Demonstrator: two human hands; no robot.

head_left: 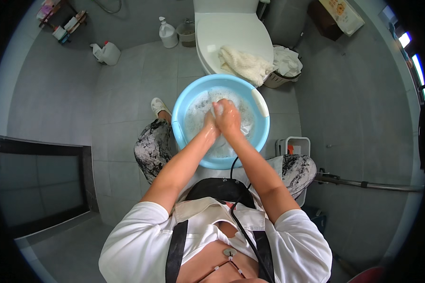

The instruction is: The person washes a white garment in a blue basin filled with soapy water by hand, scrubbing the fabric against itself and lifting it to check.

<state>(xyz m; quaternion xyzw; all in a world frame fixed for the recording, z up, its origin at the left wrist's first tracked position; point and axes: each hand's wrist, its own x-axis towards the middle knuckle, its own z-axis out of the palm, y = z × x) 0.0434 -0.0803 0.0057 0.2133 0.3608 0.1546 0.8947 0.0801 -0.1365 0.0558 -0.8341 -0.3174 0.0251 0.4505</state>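
Observation:
A round light-blue basin [180, 134] sits between my knees, filled with foamy, greyish water. Over its middle, my left hand [211, 121] and my right hand [228, 118] are pressed together, wet and closed. A bit of white shows between the fingers, and pale wet cloth [222, 147] lies in the water just below. The hands appear to grip part of this cloth, though foam and fingers hide most of the hold.
Beyond the basin stands a white toilet [231, 33] with a cream knitted cloth [245, 65] on its lid. Nearby are a bin [276, 81], a pump bottle [167, 34] and a white jug [107, 53]. A black cable [233, 210] hangs down my front toward the basin.

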